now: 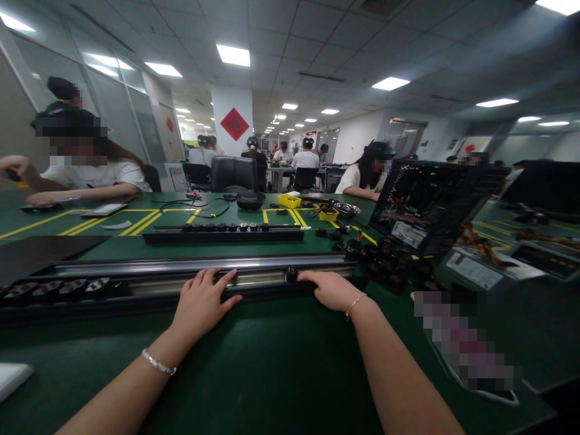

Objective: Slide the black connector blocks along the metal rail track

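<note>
My left hand (203, 299) rests with fingers spread on a long black metal rail (258, 293), the thumb along its near edge. In the rail's channel, a small black socket module (292, 273) sits to the right of that hand. Against this module's right side lies the index fingertip of my right hand (333, 289); the other fingers are curled and the thumb is mostly hidden. Several round-faced socket modules (67, 286) fill the rail's left end. Just behind runs a second long rail (217, 263) with a shiny strip.
A shorter rail (222, 237) with several modules lies beyond. Loose black modules (385, 257) are heaped at right, near an open computer case (421, 199) and a power supply (480, 266). A blurred flat item (466, 344) lies right. People (90, 172) sit across the table.
</note>
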